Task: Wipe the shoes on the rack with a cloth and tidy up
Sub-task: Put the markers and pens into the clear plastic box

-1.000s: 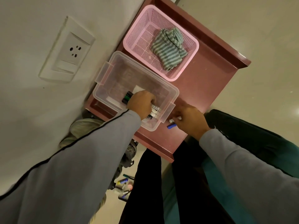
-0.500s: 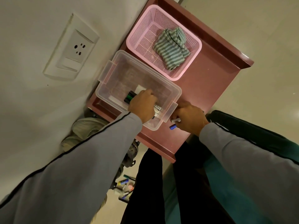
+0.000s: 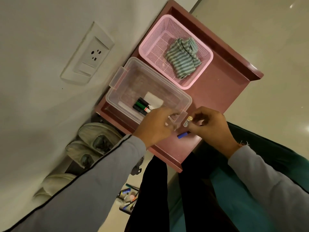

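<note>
Since a moment ago, the left hand (image 3: 154,127) has withdrawn to the clear box's (image 3: 148,91) five-o'clock rim, grip unclear. Right hand (image 3: 209,125) now pinches a battery (image 3: 187,121); drop it squarely inside, then fetch the blue one (image 3: 182,135).

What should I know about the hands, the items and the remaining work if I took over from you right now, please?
Left hand: at the near corner of the clear box; its grip cannot be told.
Right hand: fingers pinch a battery beside the box.
Done: batteries already lie in the box; striped cloth sits in the pink basket.
Left: box the held battery and the blue battery on the rack top; items remain on the floor.
</note>
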